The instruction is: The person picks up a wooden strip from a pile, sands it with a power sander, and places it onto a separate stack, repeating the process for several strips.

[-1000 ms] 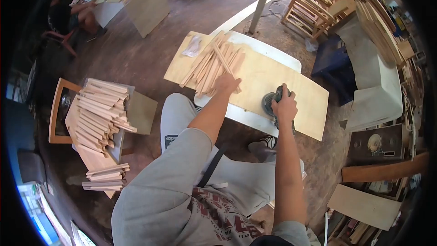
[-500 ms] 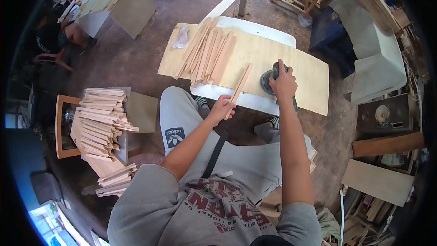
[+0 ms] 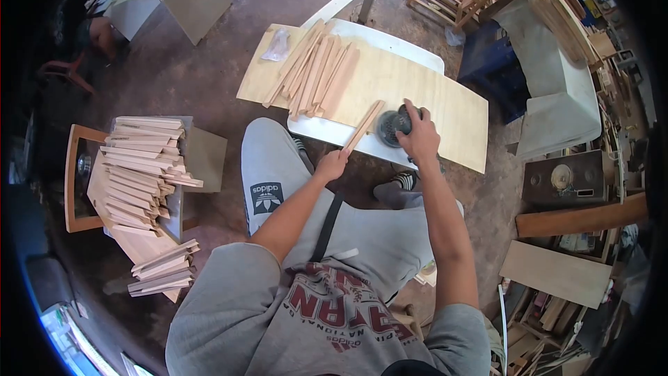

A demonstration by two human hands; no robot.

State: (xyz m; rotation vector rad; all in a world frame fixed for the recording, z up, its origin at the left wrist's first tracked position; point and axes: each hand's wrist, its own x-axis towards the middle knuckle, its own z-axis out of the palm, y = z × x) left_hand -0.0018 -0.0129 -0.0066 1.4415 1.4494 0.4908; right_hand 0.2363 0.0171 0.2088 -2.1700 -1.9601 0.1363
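Note:
My left hand is closed around the near end of a slim wooden strip, which slants up over the front edge of a plywood board. Just right of the strip's far end is a dark round-bodied orbital sander. My right hand grips its top from the right side. On the left part of the board lies a loose pile of similar wooden strips, with a small clear plastic bag beside it.
A chair at my left carries more stacked strips. White table edges show under the plywood. To the right stand a covered blue piece, a speaker box and loose boards. Another person sits at the far left.
The sander and the strip have come closer together. My left hand has turned, its back now upward, and the strip shows more of its broad face. The whole view has shifted slightly.

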